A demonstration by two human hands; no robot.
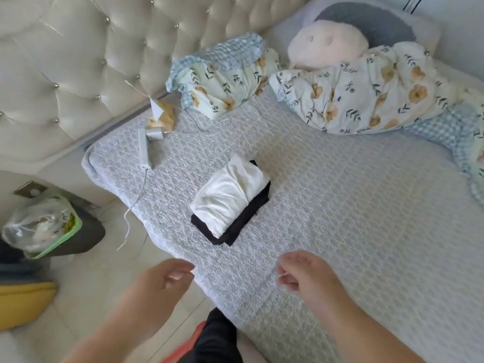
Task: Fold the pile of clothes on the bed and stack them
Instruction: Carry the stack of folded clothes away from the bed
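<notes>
A folded white garment (230,196) lies on top of a folded black garment (237,225), forming a small stack in the middle of the grey quilted bed (340,205). My left hand (167,277) hovers at the bed's near edge with loosely curled fingers and holds nothing. My right hand (303,273) hovers over the bed just in front of the stack, fingers also loosely curled and empty. Both hands are apart from the clothes.
A floral pillow (222,82) and a floral duvet (366,98) lie at the back, with a plush pillow (327,47) behind. A power strip (144,148) with a cord and small items sits at the bed's left corner. A plastic-bagged tray (42,226) stands on the floor at left.
</notes>
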